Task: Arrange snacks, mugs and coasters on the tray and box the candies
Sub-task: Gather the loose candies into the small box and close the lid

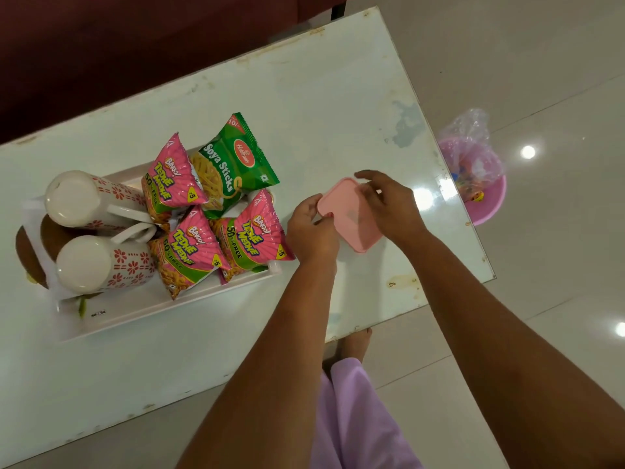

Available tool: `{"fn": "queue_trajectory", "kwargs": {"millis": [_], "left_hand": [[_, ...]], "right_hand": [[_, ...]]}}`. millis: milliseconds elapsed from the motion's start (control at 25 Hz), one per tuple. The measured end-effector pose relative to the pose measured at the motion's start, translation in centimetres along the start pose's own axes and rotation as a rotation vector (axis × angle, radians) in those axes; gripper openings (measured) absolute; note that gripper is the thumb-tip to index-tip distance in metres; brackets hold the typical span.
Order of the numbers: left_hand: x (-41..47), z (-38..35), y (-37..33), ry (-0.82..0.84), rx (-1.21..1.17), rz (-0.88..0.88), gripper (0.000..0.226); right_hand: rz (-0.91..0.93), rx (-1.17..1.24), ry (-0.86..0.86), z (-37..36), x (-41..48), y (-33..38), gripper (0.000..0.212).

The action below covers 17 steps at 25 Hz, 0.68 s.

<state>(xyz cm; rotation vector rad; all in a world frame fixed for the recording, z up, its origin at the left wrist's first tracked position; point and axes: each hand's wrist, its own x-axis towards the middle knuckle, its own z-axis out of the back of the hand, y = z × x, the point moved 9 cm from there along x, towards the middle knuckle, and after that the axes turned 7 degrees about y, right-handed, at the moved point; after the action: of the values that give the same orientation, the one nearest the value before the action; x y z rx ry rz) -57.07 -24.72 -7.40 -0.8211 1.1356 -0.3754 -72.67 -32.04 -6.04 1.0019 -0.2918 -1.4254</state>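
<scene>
A pink square box with its lid on sits on the white table, right of the tray. My left hand grips its near-left edge, and my right hand holds its far-right edge, fingers curled over the lid. The white tray carries two upturned white mugs with red flower patterns, three pink Bingo snack packets and a green Soya Sticks packet. Brown coasters lie under the mugs at the tray's left end.
The white table has bare surface behind and in front of the tray. A pink tub with a clear plastic bag in it stands on the tiled floor past the table's right end. A dark red sofa runs behind.
</scene>
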Motion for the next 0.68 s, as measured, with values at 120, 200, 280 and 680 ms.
{"fn": "queue_trajectory", "kwargs": {"millis": [120,200,280,680], "left_hand": [[0.7,0.0,0.1,0.013,0.005,0.001,0.036],[1.3,0.1,0.1,0.022,0.012,0.011,0.034],[1.6,-0.1,-0.3,0.031,0.031,0.015,0.034],[-1.0,0.0,0.3,-0.084,0.167,-0.015,0.029]], "right_hand": [[0.011,-0.006,-0.007,-1.3,1.0,-0.1,0.031],[0.008,-0.008,-0.046,-1.7,0.8,-0.5,0.033],[0.009,-0.005,-0.105,-1.7,0.3,-0.6,0.033],[-0.160,0.001,-0.236,-1.7,-0.2,-0.7,0.030]]}}
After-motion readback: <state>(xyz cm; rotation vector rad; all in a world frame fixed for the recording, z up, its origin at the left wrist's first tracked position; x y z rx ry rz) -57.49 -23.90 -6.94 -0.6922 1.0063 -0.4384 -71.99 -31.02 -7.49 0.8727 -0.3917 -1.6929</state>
